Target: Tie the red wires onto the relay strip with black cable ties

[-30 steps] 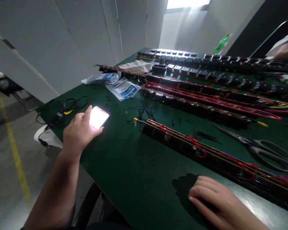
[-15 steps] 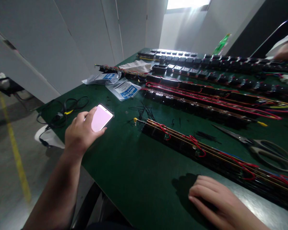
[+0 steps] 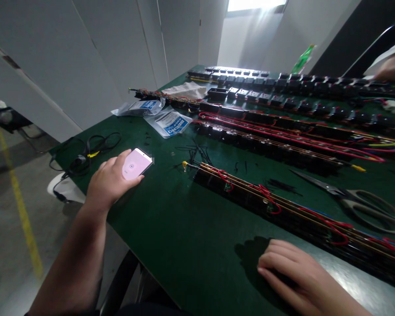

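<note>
At the left of the table, my left hand [image 3: 107, 181] is closed around a smartphone [image 3: 137, 164], thumb on the near edge and fingers over the far side. Its lit pinkish screen shows a small round mark in the middle. My right hand [image 3: 291, 274] rests loosely curled on the green table [image 3: 184, 237] at the lower right, with no object visible in it; its palm side is hidden. Just beyond it lies a long black strip [image 3: 266, 204] with red wires and brass-coloured rods, a yellow-tipped end pointing left.
Scissors [image 3: 355, 204] lie at the right beyond the strip. Cut black bits [image 3: 197, 153] are scattered mid-table. Plastic packets [image 3: 169, 123] and more wired black strips [image 3: 266, 131] fill the back. A black cable [image 3: 80, 159] lies at the left edge. A person's arm [image 3: 393, 66] shows top right.
The phone screen has gone from plain pink to showing a round mark. My left hand has shifted slightly, its fingers drawn back from over the screen. My right hand stays put.
</note>
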Action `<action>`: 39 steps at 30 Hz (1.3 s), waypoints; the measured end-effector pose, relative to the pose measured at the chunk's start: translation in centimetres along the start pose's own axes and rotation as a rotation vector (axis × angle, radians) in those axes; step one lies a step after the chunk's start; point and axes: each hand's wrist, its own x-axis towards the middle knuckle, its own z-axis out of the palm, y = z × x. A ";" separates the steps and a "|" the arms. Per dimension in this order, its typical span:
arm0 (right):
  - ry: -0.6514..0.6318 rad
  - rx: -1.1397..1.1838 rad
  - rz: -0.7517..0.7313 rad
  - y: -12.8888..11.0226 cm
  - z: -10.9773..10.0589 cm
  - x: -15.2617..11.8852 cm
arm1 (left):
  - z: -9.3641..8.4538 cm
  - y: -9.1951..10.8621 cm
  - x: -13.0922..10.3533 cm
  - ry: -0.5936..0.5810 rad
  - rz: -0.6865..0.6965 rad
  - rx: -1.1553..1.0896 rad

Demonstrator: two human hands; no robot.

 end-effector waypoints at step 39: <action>0.015 -0.020 -0.024 0.0 0.1 0.2 | 0.8 -7.9 -2.2 -0.226 -0.080 -0.622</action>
